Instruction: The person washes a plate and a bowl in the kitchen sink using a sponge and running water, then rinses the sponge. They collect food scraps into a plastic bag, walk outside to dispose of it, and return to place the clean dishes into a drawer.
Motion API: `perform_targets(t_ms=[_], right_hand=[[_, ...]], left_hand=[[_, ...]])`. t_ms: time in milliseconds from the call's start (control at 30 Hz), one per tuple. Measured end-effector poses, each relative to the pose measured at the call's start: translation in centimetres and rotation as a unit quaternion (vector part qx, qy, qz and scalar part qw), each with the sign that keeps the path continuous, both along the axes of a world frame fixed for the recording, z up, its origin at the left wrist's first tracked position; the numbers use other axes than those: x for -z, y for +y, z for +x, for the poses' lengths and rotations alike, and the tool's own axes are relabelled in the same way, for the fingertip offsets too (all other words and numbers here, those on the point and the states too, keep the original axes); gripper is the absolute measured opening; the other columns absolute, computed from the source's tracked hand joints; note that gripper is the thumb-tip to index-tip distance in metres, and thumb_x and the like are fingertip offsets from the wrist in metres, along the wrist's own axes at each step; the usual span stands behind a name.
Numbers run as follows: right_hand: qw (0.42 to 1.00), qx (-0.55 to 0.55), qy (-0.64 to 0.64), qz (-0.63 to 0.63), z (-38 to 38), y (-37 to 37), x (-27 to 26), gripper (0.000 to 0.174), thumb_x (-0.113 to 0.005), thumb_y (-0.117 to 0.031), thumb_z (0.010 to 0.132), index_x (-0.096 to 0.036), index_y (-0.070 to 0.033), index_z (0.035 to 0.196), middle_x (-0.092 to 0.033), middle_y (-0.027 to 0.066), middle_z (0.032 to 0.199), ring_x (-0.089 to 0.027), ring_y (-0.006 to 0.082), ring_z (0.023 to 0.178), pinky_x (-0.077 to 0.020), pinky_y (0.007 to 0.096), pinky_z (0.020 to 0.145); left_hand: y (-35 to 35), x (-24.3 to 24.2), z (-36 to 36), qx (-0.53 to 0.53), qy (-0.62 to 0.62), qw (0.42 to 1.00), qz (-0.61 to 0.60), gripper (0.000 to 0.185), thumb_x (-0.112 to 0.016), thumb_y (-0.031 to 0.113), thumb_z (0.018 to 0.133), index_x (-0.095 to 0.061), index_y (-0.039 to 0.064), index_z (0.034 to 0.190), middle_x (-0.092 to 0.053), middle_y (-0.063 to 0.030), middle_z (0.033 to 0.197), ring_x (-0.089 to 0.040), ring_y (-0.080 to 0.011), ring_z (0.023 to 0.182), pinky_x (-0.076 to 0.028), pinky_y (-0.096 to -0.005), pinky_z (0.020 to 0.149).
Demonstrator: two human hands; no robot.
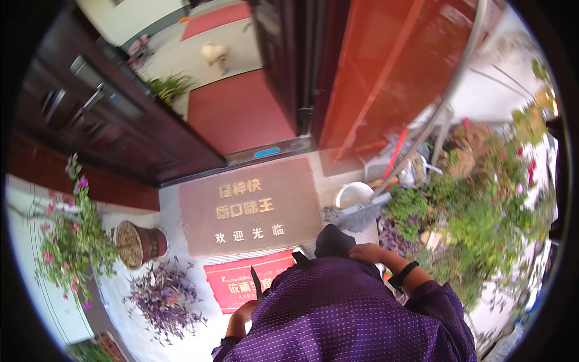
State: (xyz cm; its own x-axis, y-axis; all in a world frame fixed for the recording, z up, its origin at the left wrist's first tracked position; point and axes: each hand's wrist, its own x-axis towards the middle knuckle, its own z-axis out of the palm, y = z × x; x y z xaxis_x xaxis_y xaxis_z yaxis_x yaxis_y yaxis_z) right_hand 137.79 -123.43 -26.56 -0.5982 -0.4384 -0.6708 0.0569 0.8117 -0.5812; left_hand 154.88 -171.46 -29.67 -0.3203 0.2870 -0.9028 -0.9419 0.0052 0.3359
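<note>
My right hand is at the front of my purple dotted garment, its fingertips against a piece of dark cloth. Whether it grips that cloth is hard to see. A dark band circles that wrist. Low at my other side, the garment partly covers my left hand. A narrow black strip rises beside its fingers; I cannot tell if they hold it. Before me lie a red mat and a brown doormat, both bearing writing.
A dark door stands ajar over a threshold; a pale dog is inside. To the left are a flowerpot and a purple-leaved plant. At right are a mop, a white bucket and flowering plants.
</note>
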Motion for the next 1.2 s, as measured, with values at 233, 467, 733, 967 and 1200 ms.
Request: perform_targets(t_ms=[233,467,733,967,1200], right_hand=[[0.999,-0.028,-0.025,-0.005,-6.7,-5.2,0.3,0.036,-0.051,-0.044,0.086,-0.066,-0.015,0.103,-0.066,0.0098,0.098,-0.062,0.0271,0.093,-0.0468,0.0354,0.084],[0.991,-0.132,-0.003,-0.006,-19.5,-9.9,2.1,0.036,-0.051,-0.043,0.085,-0.067,-0.013,0.094,-0.066,0.0124,0.092,-0.062,0.0309,0.087,-0.047,0.0389,0.076],[0.963,-0.243,-0.073,-0.087,-31.1,-12.5,4.1,0.029,-0.047,-0.027,0.09,-0.063,-0.005,0.099,-0.063,0.0171,0.098,-0.06,0.0327,0.09,-0.0459,0.0401,0.074],[0.961,-0.183,-0.184,-0.096,-40.0,-14.2,9.4,0.03,-0.044,-0.024,0.094,-0.06,0.0,0.106,-0.063,0.0181,0.104,-0.06,0.0294,0.094,-0.0462,0.0386,0.082],[0.959,-0.249,-0.045,-0.127,-52.7,-19.9,12.0,0.027,-0.044,-0.017,0.095,-0.06,0.001,0.105,-0.064,0.0166,0.101,-0.06,0.0228,0.092,-0.0467,0.036,0.08]], left_hand=[[1.2,-8.8,-6.6,0.107,0.139,0.974,-0.145,0.046,-0.064,0.037,0.079,-0.064,0.002,0.109,-0.064,-0.0105,0.11,-0.058,-0.0201,0.098,-0.043,-0.0355,0.084],[-5.5,1.5,-12.5,0.204,0.02,0.965,-0.161,0.049,-0.042,0.054,0.091,-0.066,0.012,0.099,-0.067,-0.0023,0.097,-0.063,-0.0172,0.087,-0.05,-0.0385,0.073],[-11.6,-5.8,-28.4,-0.001,0.01,0.983,-0.182,0.045,-0.048,0.047,0.091,-0.06,0.008,0.109,-0.064,-0.0067,0.105,-0.062,-0.0204,0.097,-0.053,-0.037,0.076],[-12.2,-6.6,-31.2,0.122,-0.013,0.956,-0.267,0.044,-0.064,0.043,0.081,-0.062,0.002,0.098,-0.066,-0.0107,0.09,-0.065,-0.0201,0.081,-0.054,-0.0356,0.07],[-15.1,-4.8,-33.3,-0.082,-0.098,0.965,-0.228,0.039,-0.06,0.034,0.084,-0.056,0.004,0.109,-0.063,-0.0096,0.105,-0.064,-0.0224,0.092,-0.053,-0.0421,0.077]])
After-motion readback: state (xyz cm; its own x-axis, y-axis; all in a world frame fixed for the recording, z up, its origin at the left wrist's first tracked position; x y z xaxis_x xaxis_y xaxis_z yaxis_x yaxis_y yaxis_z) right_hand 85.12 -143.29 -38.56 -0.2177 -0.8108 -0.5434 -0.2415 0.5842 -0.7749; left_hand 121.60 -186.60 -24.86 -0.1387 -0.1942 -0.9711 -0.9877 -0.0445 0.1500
